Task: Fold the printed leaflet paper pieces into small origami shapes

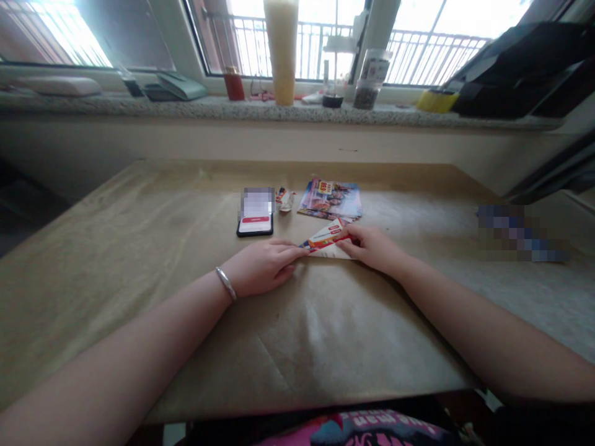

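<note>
Our left hand [267, 266] and right hand [374, 248] were apart, with a folded paper [326, 236] between them on the surface [288, 353]. The right thumb and fingers were closed in a pinch on the paper's right side. The left fingertips touched its narrow left end; we could not tell whether the thumb gripped it too or the fingers only pressed down.

The paper lay in front of us, a printed flap in red, orange and white slanting across a plainer white part. A small pile of flyers [332, 201] lay just beyond it. The phone [257, 226] lay beyond our left hand, and a crumpled wrapper [285, 200] sat between the phone and the flyers.

We judged the paper very light and thin, stiff enough to hold a crease yet easy to bend, and likely to tear if tugged from 2 sides. Its printed face looked as though it could be a little slick. The best hold seemed to us a soft pinch at the right edge, where the layers met, with 1 or 2 fingertips laid flat on the left end against sliding. A squeeze across the middle would probably have buckled it.
</note>
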A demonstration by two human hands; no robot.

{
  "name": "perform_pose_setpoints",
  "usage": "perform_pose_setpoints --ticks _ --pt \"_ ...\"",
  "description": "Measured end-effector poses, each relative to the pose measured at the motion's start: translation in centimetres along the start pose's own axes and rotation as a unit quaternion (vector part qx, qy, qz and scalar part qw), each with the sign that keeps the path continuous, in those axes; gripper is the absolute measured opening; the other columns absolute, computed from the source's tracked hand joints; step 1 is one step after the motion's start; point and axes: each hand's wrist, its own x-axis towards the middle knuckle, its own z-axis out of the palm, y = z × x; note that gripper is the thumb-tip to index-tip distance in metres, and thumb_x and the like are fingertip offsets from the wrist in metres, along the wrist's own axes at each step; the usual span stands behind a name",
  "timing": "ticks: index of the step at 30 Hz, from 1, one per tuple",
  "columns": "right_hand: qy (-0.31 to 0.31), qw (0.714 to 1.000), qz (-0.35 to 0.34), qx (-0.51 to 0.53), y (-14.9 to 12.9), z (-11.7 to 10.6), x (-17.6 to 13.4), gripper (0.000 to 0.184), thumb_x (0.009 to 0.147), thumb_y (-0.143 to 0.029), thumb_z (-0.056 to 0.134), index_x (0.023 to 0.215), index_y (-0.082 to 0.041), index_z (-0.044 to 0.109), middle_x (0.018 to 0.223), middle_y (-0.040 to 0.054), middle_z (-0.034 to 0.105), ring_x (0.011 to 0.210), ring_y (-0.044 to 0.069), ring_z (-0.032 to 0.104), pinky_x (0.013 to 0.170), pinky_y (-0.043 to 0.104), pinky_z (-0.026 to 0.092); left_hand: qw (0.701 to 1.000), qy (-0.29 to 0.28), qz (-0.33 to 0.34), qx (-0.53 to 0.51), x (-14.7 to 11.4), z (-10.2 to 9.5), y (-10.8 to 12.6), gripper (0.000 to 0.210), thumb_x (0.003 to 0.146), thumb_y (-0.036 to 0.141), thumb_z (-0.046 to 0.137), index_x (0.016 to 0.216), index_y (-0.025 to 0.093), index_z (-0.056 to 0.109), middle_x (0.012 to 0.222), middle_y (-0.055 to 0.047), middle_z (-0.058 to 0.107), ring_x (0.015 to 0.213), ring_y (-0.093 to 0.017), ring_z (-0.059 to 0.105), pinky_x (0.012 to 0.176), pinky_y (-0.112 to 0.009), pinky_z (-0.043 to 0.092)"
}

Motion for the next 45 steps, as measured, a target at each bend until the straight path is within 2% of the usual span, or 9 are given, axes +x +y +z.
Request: perform_pose_setpoints --ticks 3,6,13,26,32,34,39,42,45 --pt "-0.001 1.0 0.024 0.016 0.2 0.2 0.3 0.018 0.083 -0.032 0.053 0.084 -0.018 0.064 0.076 0.0032 0.065 0.063 0.014 0.054 0.058 0.024 0.037 1.0 0.015 0.022 0.005 0.0 0.2 0.0 0.035 0.09 0.02 0.043 0.122 0.017 0.056 0.115 -0.01 0.063 0.103 -0.019 0.06 0.089 -0.033 0.052" --pt "-0.003 0.999 0.039 -0.02 0.1 0.1 0.4 0.019 0.083 -0.033 0.053 0.083 -0.018 0.064 0.074 0.0031 0.064 0.062 0.015 0.052 0.056 0.025 0.036 0.999 0.018 0.031 0.016 0.0 0.5 0.0 0.036 0.09 0.021 0.043 0.123 0.016 0.056 0.116 -0.01 0.063 0.103 -0.02 0.059 0.09 -0.035 0.052" --pt "-0.01 0.998 -0.006 -0.066 0.3 0.0 0.6 0.015 0.083 -0.028 0.054 0.078 -0.017 0.063 0.077 0.0041 0.063 0.068 0.015 0.053 0.061 0.025 0.037 0.999 0.018 0.027 0.0 0.3 0.8 0.1 0.033 0.089 0.017 0.043 0.117 0.014 0.06 0.115 -0.009 0.065 0.103 -0.019 0.06 0.091 -0.035 0.051" --pt "-0.01 0.998 0.018 -0.053 0.7 0.1 0.8 0.014 0.08 -0.029 0.055 0.077 -0.018 0.064 0.074 0.0037 0.063 0.066 0.016 0.053 0.059 0.025 0.035 0.999 0.03 0.012 0.012 0.2 0.8 -0.1 0.033 0.092 0.021 0.042 0.119 0.017 0.06 0.117 -0.008 0.064 0.104 -0.02 0.06 0.093 -0.036 0.051" --pt "0.021 0.988 0.039 -0.148 0.3 -0.2 0.3 0.016 0.081 -0.031 0.053 0.077 -0.02 0.063 0.079 0.0047 0.064 0.067 0.017 0.054 0.057 0.027 0.034 1.0 0.014 0.022 -0.004 0.2 0.7 -0.1 0.037 0.09 0.022 0.046 0.124 0.017 0.057 0.119 -0.008 0.063 0.107 -0.02 0.059 0.093 -0.036 0.051" --pt "0.047 0.979 0.022 -0.195 0.0 -0.3 0.1 0.016 0.082 -0.028 0.052 0.081 -0.02 0.064 0.084 0.0059 0.065 0.074 0.019 0.055 0.061 0.028 0.037 1.0 0.011 0.028 -0.005 0.1 0.7 -0.2 0.037 0.09 0.023 0.046 0.125 0.019 0.056 0.12 -0.008 0.062 0.108 -0.02 0.058 0.094 -0.036 0.05" --pt "0.102 0.955 -0.09 -0.265 -1.1 0.0 -0.2 0.025 0.087 -0.024 0.047 0.102 -0.018 0.065 0.102 0.0099 0.065 0.094 0.025 0.052 0.084 0.036 0.038 0.999 0.009 0.034 0.006 0.0 0.7 -0.3 0.037 0.091 0.024 0.046 0.125 0.019 0.057 0.12 -0.008 0.063 0.108 -0.02 0.058 0.094 -0.037 0.05" --pt "0.071 0.951 -0.156 -0.258 -1.8 0.5 -0.3 0.027 0.092 -0.031 0.043 0.096 -0.021 0.067 0.105 0.0077 0.065 0.102 0.025 0.05 0.092 0.039 0.034 0.999 0.013 0.038 0.01 0.0 0.7 -0.3 0.039 0.091 0.024 0.046 0.129 0.02 0.053 0.121 -0.008 0.062 0.108 -0.02 0.057 0.094 -0.036 0.05" --pt "0.039 0.951 -0.182 -0.246 -2.6 1.1 -0.1 0.027 0.092 -0.034 0.044 0.097 -0.02 0.067 0.096 0.0064 0.067 0.098 0.023 0.053 0.095 0.038 0.032 0.999 0.008 0.043 0.011 0.1 0.8 -0.4 0.04 0.091 0.023 0.047 0.13 0.02 0.052 0.121 -0.007 0.062 0.109 -0.02 0.056 0.094 -0.036 0.049"
